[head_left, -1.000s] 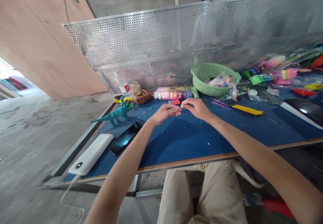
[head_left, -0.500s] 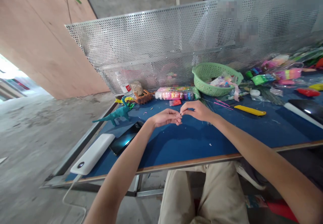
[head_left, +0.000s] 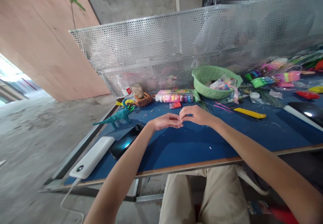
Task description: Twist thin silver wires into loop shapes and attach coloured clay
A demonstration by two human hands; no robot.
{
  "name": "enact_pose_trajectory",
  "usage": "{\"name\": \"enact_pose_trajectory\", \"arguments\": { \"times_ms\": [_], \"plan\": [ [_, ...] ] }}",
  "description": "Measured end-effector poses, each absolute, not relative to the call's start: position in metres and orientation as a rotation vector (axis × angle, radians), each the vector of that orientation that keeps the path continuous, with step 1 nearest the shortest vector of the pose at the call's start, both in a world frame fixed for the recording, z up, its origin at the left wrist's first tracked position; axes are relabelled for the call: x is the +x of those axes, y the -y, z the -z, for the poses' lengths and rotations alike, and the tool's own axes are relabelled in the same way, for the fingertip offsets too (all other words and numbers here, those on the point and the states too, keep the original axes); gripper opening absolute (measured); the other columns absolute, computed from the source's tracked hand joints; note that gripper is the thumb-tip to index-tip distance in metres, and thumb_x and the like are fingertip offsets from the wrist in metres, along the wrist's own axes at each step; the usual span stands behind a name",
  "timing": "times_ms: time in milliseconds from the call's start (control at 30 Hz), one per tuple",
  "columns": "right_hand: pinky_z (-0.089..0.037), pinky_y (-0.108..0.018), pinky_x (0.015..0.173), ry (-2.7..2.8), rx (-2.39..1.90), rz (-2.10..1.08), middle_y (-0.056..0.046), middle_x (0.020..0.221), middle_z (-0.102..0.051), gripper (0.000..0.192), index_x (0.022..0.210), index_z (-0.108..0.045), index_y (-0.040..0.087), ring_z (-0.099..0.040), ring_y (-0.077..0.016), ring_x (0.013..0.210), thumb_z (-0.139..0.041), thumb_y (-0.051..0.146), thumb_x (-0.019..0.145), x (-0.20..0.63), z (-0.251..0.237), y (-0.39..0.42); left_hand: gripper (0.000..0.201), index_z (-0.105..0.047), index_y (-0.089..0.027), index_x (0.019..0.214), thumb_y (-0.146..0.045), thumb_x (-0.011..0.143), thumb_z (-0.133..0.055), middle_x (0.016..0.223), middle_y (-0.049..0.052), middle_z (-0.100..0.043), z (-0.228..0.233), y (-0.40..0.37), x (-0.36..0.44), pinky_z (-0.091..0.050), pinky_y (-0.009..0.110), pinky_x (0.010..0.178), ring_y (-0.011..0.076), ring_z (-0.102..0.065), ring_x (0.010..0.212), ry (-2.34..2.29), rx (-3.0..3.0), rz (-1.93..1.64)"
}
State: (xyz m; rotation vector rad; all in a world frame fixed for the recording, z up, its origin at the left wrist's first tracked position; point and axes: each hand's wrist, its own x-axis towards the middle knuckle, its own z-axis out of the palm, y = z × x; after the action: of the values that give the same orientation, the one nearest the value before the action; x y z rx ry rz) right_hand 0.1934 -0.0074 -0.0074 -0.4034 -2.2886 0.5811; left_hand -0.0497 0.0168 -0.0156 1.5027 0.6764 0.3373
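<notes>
Above the blue tabletop (head_left: 176, 150), my left hand (head_left: 167, 121) and my right hand (head_left: 195, 115) meet fingertip to fingertip. Both are closed in a pinch, and whatever lies between the fingers is too small or too hidden to name. Just behind them is a small red packet (head_left: 175, 105), with a clear pack of coloured modelling clay (head_left: 176, 97) beyond it. Thin strands and pink sticks (head_left: 223, 107) lie to the right of my right hand, near a yellow utility knife (head_left: 249, 113).
A green basket (head_left: 214, 92) holds small bagged items. Left stand a teal dinosaur toy (head_left: 117, 117), a phone (head_left: 127, 141) and a white power bank (head_left: 92, 158) with a cable. A perforated metal panel (head_left: 151, 55) borders the back. Several bagged clays (head_left: 275, 79) crowd the right.
A thin dark piece that showed between the fingertips is now hidden. My hands stay together, the fingers slightly shifted. The whole view has tilted up a little.
</notes>
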Motion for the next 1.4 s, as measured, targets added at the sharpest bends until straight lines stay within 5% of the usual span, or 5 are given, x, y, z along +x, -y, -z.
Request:
{"name": "enact_pose_trajectory", "arguments": {
  "times_ms": [267, 533, 767, 1000, 1400],
  "plan": [
    [-0.053, -0.035, 0.094, 2.346, -0.400, -0.489, -0.004, 0.106, -0.071, 0.016, 0.100, -0.075, 0.026, -0.068, -0.0178, 0.099, -0.060, 0.033, 0.102, 0.195, 0.009, 0.004, 0.034, -0.077, -0.017, 0.098, -0.044, 0.079, -0.085, 0.086, 0.001, -0.068, 0.003, -0.010, -0.046, -0.047, 0.027, 0.079, 0.0105, -0.060, 0.077, -0.703, 1.686, -0.356],
    [-0.052, -0.034, 0.092, 2.413, -0.437, -0.434, -0.006, 0.108, -0.071, 0.024, 0.103, -0.075, 0.023, -0.068, -0.0175, 0.097, -0.053, 0.033, 0.106, 0.198, 0.009, 0.002, 0.041, -0.075, -0.013, 0.093, -0.047, 0.073, -0.088, 0.084, 0.006, -0.074, -0.002, -0.006, -0.042, -0.057, 0.033, 0.083, 0.0162, -0.071, 0.080, -0.818, 1.723, -0.439],
    [-0.051, -0.033, 0.086, 2.389, -0.576, -0.259, -0.005, 0.102, -0.073, 0.022, 0.097, -0.074, 0.023, -0.068, -0.0182, 0.093, -0.054, 0.026, 0.105, 0.203, 0.007, 0.001, 0.019, -0.076, -0.016, 0.089, -0.033, 0.082, -0.080, 0.082, 0.004, -0.076, 0.001, -0.005, -0.035, -0.055, 0.026, 0.074, 0.0146, -0.070, 0.074, -0.900, 2.064, -0.695],
    [-0.047, -0.028, 0.071, 2.145, -0.782, -0.266, -0.003, 0.093, -0.071, 0.015, 0.093, -0.069, 0.020, -0.062, -0.0121, 0.066, -0.058, 0.022, 0.102, 0.194, 0.009, 0.004, 0.011, -0.074, -0.018, 0.090, -0.025, 0.093, -0.067, 0.091, 0.004, -0.075, -0.001, -0.004, -0.029, -0.055, 0.024, 0.074, 0.0127, -0.068, 0.077, -0.954, 2.472, -1.018],
    [-0.047, -0.029, 0.054, 1.800, -1.030, -0.476, -0.002, 0.065, -0.070, 0.021, 0.087, -0.065, 0.021, -0.065, -0.0178, 0.048, -0.061, 0.037, 0.099, 0.172, 0.008, 0.016, 0.020, -0.071, -0.020, 0.103, -0.023, 0.103, -0.052, 0.104, 0.006, -0.074, -0.003, 0.003, -0.025, -0.051, 0.026, 0.071, 0.0160, -0.070, 0.087, -1.173, 2.922, -1.172]
  ]
}}
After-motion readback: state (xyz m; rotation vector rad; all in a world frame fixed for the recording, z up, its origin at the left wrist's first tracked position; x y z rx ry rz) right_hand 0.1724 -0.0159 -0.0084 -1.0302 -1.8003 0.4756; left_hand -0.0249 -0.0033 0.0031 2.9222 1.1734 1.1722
